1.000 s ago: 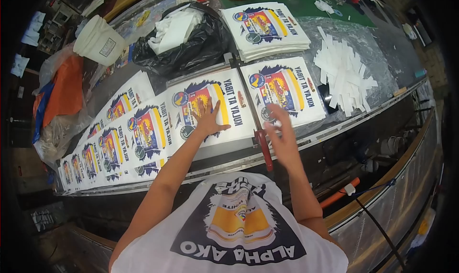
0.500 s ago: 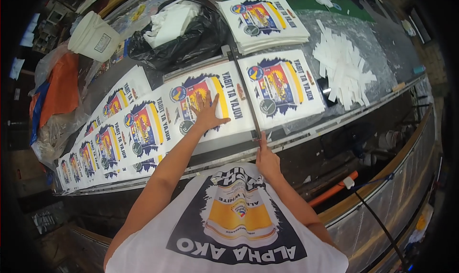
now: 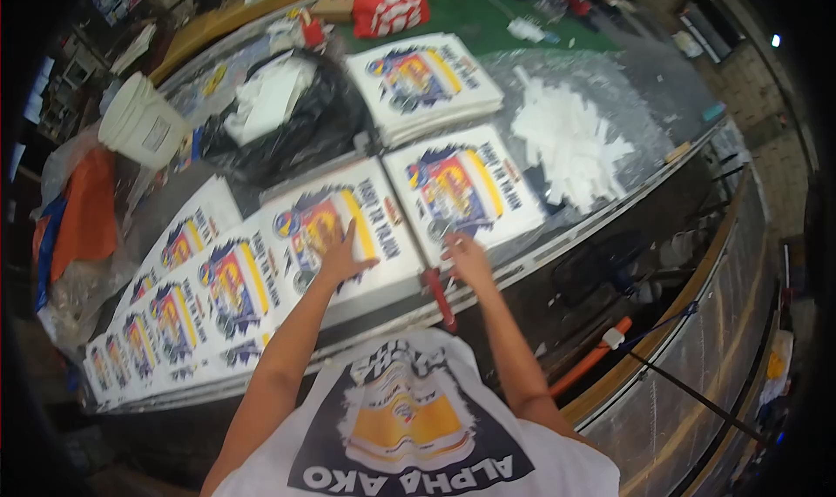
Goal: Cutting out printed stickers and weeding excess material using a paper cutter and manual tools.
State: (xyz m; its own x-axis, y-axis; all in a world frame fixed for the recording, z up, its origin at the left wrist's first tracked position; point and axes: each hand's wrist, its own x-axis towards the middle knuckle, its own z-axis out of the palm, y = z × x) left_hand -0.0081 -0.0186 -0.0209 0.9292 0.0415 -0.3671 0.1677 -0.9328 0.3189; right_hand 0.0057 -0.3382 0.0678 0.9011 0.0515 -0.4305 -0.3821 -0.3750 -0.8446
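Observation:
A long white sheet strip with repeated colourful prints (image 3: 231, 279) runs from the left up to a cutter with a long dark blade arm (image 3: 406, 214). My left hand (image 3: 341, 251) lies spread on the strip's last print, just left of the blade arm. The cutter's red handle (image 3: 441, 300) sticks out over the table's front edge, with no hand on it. To the right of the blade arm lies a single printed sheet (image 3: 501, 214). My right hand (image 3: 467, 258) is at this sheet's near edge, its fingers loosely bent and apart; whether they touch the sheet is unclear.
Behind the single sheet stands a stack of printed sheets (image 3: 435, 118). White offcut strips (image 3: 570, 144) are heaped to its right. A black plastic bag with white scraps (image 3: 326, 114), a white bucket (image 3: 144, 123) and a red bag (image 3: 389, 8) stand farther back. Another printed strip (image 3: 213, 210) lies at the left.
My right hand has let go of the cutter handle and moved to the near edge of the sheet on the right. My left hand stays on the strip. The whole view has shifted.

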